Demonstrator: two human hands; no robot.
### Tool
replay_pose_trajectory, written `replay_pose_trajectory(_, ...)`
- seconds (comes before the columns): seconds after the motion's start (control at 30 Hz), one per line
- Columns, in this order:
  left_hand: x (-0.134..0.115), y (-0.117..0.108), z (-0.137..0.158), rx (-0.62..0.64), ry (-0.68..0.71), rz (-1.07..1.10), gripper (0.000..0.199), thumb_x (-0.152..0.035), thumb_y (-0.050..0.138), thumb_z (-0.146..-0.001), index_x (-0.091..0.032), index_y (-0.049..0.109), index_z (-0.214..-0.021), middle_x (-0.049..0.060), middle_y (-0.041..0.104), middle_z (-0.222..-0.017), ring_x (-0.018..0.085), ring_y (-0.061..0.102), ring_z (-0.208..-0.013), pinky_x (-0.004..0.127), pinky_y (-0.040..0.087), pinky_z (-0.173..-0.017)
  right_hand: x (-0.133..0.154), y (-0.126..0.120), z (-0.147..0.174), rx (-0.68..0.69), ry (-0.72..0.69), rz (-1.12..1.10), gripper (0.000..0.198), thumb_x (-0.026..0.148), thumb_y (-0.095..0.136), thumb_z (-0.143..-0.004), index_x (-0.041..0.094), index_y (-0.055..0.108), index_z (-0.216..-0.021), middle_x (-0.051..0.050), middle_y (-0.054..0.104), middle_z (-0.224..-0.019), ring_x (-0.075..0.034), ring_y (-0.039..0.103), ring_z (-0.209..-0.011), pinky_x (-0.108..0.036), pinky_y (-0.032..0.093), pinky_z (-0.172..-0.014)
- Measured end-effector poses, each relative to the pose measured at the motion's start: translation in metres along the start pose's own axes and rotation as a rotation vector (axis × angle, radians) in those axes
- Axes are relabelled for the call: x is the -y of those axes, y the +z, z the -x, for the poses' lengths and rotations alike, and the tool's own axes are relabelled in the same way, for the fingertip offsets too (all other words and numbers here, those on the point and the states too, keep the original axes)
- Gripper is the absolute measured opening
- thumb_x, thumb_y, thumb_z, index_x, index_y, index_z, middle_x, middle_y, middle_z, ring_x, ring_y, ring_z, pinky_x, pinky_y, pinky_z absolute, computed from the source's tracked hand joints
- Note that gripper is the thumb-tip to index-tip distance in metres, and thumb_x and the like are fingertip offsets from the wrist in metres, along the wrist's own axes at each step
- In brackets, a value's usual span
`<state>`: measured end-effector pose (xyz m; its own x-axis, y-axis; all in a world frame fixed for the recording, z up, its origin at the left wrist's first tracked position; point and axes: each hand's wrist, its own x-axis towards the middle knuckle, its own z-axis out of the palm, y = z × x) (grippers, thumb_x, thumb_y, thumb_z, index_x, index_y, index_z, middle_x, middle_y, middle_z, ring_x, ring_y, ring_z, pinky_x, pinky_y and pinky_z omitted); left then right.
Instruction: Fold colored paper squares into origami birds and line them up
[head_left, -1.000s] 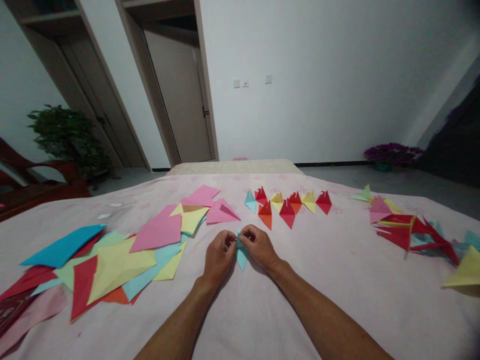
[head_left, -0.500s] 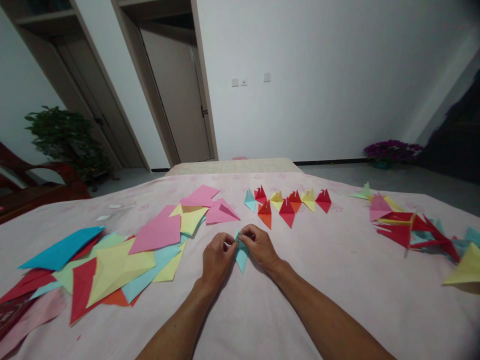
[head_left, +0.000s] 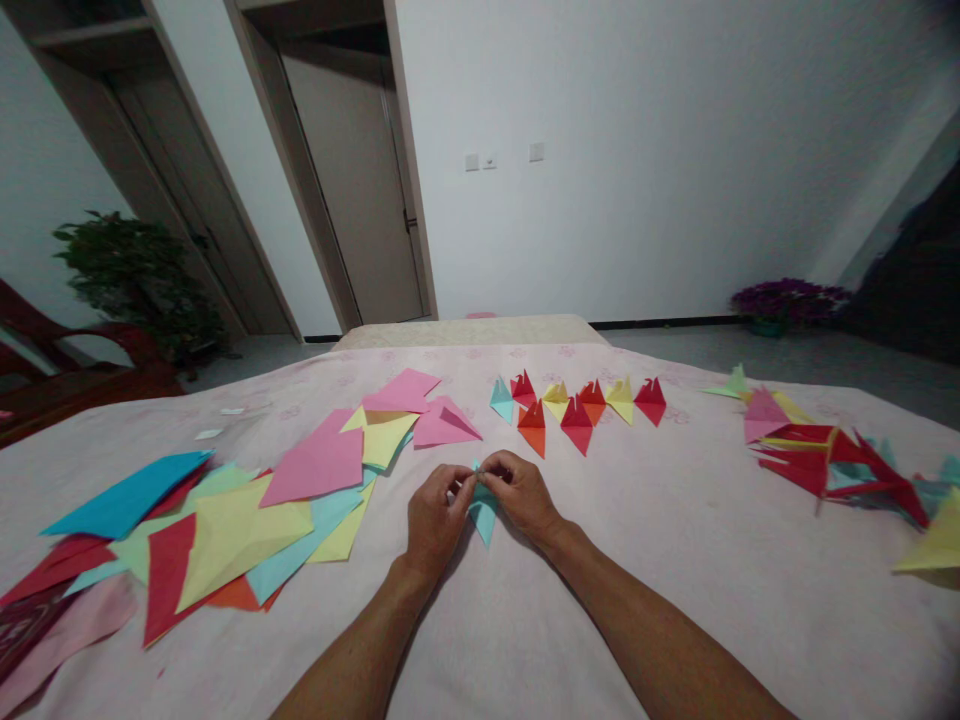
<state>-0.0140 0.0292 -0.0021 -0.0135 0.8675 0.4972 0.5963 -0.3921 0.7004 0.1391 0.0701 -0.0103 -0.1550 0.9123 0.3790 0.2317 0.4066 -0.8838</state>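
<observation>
A small light-blue folded paper [head_left: 484, 519] is held between my two hands at the middle of the table, its pointed end toward me. My left hand [head_left: 439, 510] pinches its upper part from the left. From the right, the thumb and fingers of my right hand [head_left: 519, 492] pinch the same part, the fingertips of both hands nearly meeting. The fingers hide most of the folds. Just beyond my hands stand several small folded paper cranes, among them a red one [head_left: 577, 428], an orange one [head_left: 532, 430] and a light-blue one [head_left: 502, 402].
Loose paper sheets, such as a yellow one [head_left: 244, 540] and a pink one [head_left: 319, 465], overlap on the left. More folded papers [head_left: 802, 460] lie heaped at the right. A pale pink cloth [head_left: 660, 600] covers the table. Beyond it are a wall, doors and plants.
The fingertips have come slightly closer together over the top of the light-blue paper. Otherwise only a slight shift of the view shows.
</observation>
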Motion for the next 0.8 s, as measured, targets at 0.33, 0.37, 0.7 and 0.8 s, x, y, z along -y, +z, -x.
replay_pose_trajectory(0.33, -0.002, 0.002, -0.003, -0.033, -0.214, 0.133, 0.032, -0.047, 0.056, -0.088, -0.018, 0.065, -0.078, 0.000, 0.065, -0.070, 0.014, 0.058, -0.063, 0.024, 0.043, -0.062, 0.004, 0.000, 0.002, -0.008, -0.157, 0.124, 0.009, 0.015, 0.063, -0.079, 0.021, 0.067, -0.075, 0.001, 0.064, -0.075, -0.014, 0.060, -0.071, -0.024, 0.045, -0.067)
replay_pose_trajectory(0.37, -0.003, 0.003, -0.003, -0.033, -0.228, 0.125, 0.033, -0.048, 0.057, -0.087, -0.018, 0.064, -0.076, 0.000, 0.065, -0.068, 0.014, 0.058, -0.062, 0.024, 0.042, -0.062, 0.005, 0.000, 0.002, -0.010, -0.171, 0.137, 0.010, 0.014, 0.063, -0.079, 0.021, 0.067, -0.075, 0.001, 0.064, -0.076, -0.014, 0.060, -0.072, -0.024, 0.045, -0.067)
replay_pose_trajectory(0.7, -0.010, 0.004, -0.009, -0.068, -0.269, 0.010, 0.028, -0.042, 0.056, -0.084, -0.019, 0.062, -0.069, -0.001, 0.064, -0.064, 0.014, 0.058, -0.061, 0.024, 0.040, -0.062, 0.006, -0.002, 0.003, -0.007, -0.226, 0.177, 0.012, 0.011, 0.064, -0.079, 0.022, 0.068, -0.076, 0.001, 0.065, -0.078, -0.014, 0.060, -0.075, -0.025, 0.044, -0.070)
replay_pose_trajectory(0.8, -0.010, 0.005, -0.011, -0.078, -0.302, 0.062, 0.025, -0.039, 0.056, -0.081, -0.019, 0.062, -0.067, 0.000, 0.064, -0.064, 0.015, 0.058, -0.062, 0.023, 0.041, -0.061, 0.006, -0.001, 0.003, -0.007, -0.226, 0.185, 0.012, 0.011, 0.065, -0.080, 0.022, 0.068, -0.076, 0.001, 0.065, -0.078, -0.014, 0.060, -0.075, -0.025, 0.044, -0.070)
